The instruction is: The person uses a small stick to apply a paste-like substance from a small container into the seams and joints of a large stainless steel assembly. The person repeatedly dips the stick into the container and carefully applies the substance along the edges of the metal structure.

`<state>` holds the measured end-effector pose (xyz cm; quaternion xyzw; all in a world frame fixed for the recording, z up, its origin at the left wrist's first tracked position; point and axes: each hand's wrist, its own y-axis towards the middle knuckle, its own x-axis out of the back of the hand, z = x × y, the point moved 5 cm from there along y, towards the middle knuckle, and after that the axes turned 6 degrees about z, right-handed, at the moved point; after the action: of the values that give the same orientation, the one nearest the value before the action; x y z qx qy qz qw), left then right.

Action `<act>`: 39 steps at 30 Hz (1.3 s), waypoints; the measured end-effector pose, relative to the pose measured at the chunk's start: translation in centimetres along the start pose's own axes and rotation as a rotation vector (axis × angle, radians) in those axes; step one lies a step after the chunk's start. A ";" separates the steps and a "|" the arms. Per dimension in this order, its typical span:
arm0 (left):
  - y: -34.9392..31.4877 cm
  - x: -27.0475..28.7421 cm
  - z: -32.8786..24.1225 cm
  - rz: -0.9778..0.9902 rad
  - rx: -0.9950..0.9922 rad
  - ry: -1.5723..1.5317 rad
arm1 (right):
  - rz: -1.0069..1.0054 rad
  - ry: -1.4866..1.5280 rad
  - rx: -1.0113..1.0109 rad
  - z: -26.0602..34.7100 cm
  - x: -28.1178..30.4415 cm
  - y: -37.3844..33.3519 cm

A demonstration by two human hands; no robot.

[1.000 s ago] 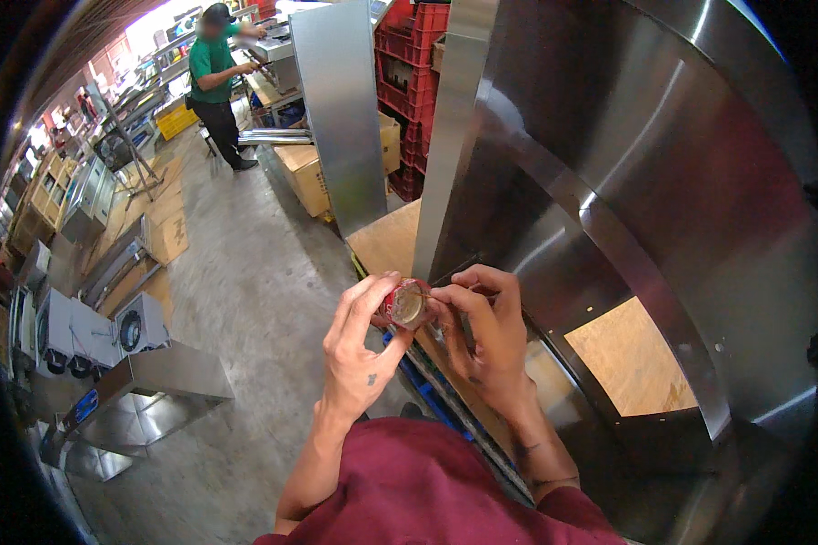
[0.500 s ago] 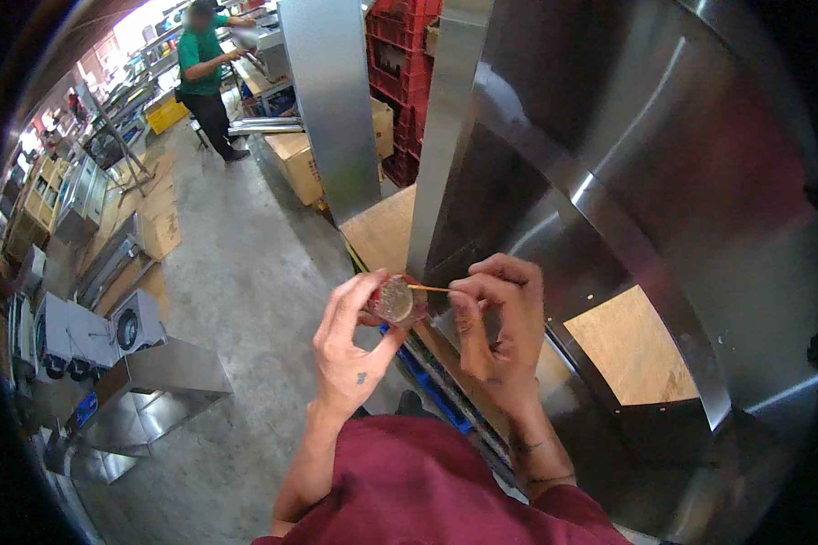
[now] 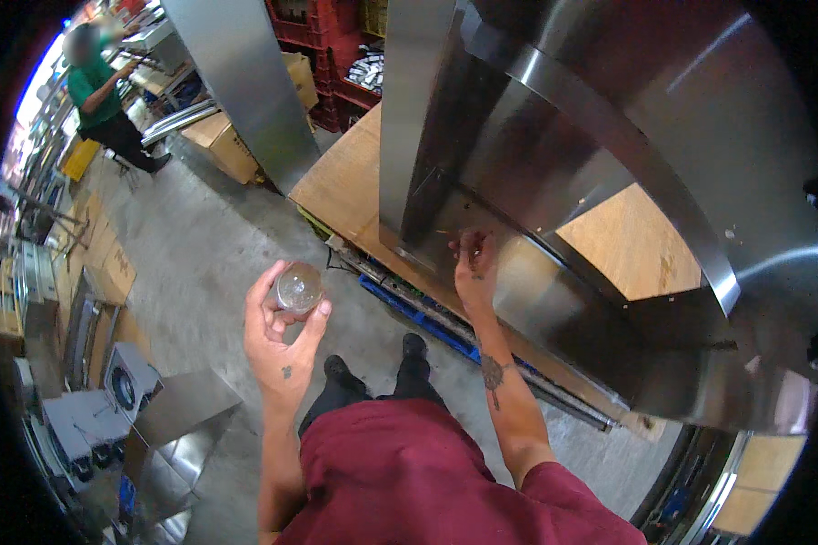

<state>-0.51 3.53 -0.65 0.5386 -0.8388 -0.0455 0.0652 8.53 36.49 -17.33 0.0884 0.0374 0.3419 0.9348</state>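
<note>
A small round jar (image 3: 300, 287) of clear, glass-like material is gripped by my left hand (image 3: 280, 331), with fingers and thumb curled round its sides. Its inside looks greyish; what it contains I cannot make out. My right hand (image 3: 475, 263) is over the dark, shiny steel sheet structure (image 3: 518, 182), fingers pinched together. A thin orange-brown stick (image 3: 442, 232) shows beside its fingertips, mostly hidden. Whether its tip touches the steel is not clear.
A wooden board (image 3: 345, 173) lies under the steel, above a blue pallet (image 3: 418, 318). Red crates (image 3: 318, 54) and a cardboard box (image 3: 223, 147) stand behind a steel post (image 3: 245, 91). A person in green (image 3: 100, 91) works at far left. Fan units (image 3: 100, 413) sit lower left.
My hands have moved apart: the left went left with the jar, the right away from it with the stick, over the steel. The view has shifted, showing more of the floor and my feet.
</note>
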 end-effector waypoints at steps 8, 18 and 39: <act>-1.9 8.6 3.0 0.044 0.204 0.089 | -0.097 -0.489 0.076 -12.7 -2.7 -1.5; -3.1 10.7 3.2 0.020 0.193 0.109 | -0.104 -0.614 0.252 -11.9 -5.0 -2.0; -4.0 9.2 3.0 0.073 0.209 0.107 | -0.106 -0.577 0.175 -11.9 -5.9 -2.2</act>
<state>-1.15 -6.45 -3.64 0.5133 -0.8533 0.0734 0.0551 3.81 32.71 -29.37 0.2598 -0.1957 0.2489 0.9123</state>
